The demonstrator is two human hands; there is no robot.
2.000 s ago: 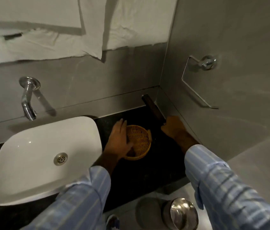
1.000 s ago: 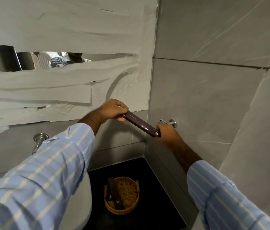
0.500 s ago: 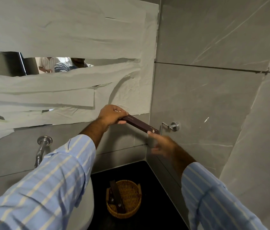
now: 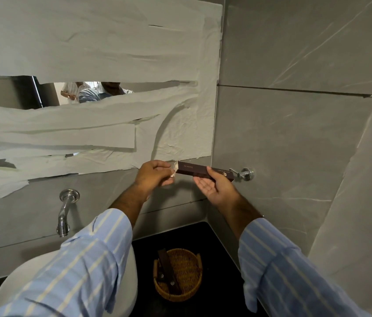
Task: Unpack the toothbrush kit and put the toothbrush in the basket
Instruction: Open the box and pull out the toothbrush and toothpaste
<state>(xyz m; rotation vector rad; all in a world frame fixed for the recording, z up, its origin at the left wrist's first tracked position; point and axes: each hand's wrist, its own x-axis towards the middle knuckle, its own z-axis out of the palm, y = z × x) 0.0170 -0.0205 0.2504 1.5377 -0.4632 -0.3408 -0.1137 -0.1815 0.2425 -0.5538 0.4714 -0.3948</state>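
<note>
Up at chest height, w/ both arms raised in front of the papered mirror (image 4: pixel 89 53): left hand (image 4: pixel 152 176) has fingertips pinched together on the pale end flap (image 4: pixel 174 171) of the toothbrush box (image 4: pixel 203 173). Right hand (image 4: pixel 214 187) supports the box approx. mid-length from below, thumb over the top, palm half open, so a loose clamp rather than a fist. Box lies nearly level, flap end toward the left hand.

Handling (judgement): thin dark card carton, long and narrow, prob. very light; walls will buckle if squeezed mid-span, so hold near the edges/corners and pull the flap only. Flap is paper-thin, could tear. Contents not visible; brush inside presumably stiff plastic, may slide out once the end is open, so keep the open end level or up.

Below, left to right: wall tap (image 4: pixel 65 213), white sink (image 4: pixel 121 282) edge behind the left sleeve, black counter (image 4: pixel 217 243), round wicker basket (image 4: pixel 178 274) w/ another dark carton (image 4: pixel 166 272) leaning inside. Basket sits in the corner, well below the hands. Walls: grey tile; chrome holder (image 4: pixel 244 173) on right wall just behind the box. Room is tight.
</note>
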